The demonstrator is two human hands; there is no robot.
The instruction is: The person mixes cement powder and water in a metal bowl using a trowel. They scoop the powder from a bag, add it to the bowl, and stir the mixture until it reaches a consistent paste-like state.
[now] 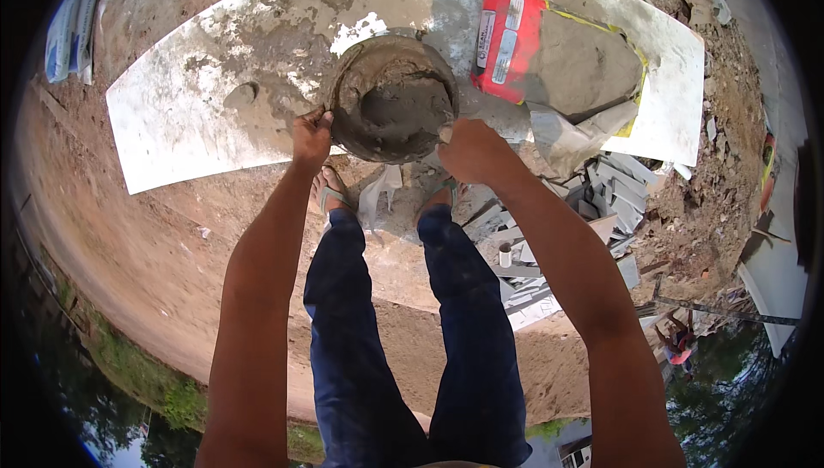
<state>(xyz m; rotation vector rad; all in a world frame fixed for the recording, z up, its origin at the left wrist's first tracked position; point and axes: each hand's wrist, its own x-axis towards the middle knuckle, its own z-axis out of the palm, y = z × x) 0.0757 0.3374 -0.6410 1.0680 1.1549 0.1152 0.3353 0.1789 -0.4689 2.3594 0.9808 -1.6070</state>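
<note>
A round, mortar-caked bucket (335, 72) with wet grey mortar (402, 111) inside is in front of me, over the near edge of a white board (174, 140). My left hand (313, 138) pinches its left rim between thumb and fingers. At the near right side of the rim, my right hand (473, 149) is closed in a fist-like grip; the exact part under its fingers is hidden. Right of the bucket lies a torn red and yellow bag (505, 46), cut open to show grey powder (582, 62).
Broken tile pieces (618, 191) are heaped to the right of my feet, near a small white cup-like cylinder (505, 254). A white scrap (380, 194) lies between my sandalled feet. Bags (74, 30) rest at far left. Another person (679, 342) appears at lower right.
</note>
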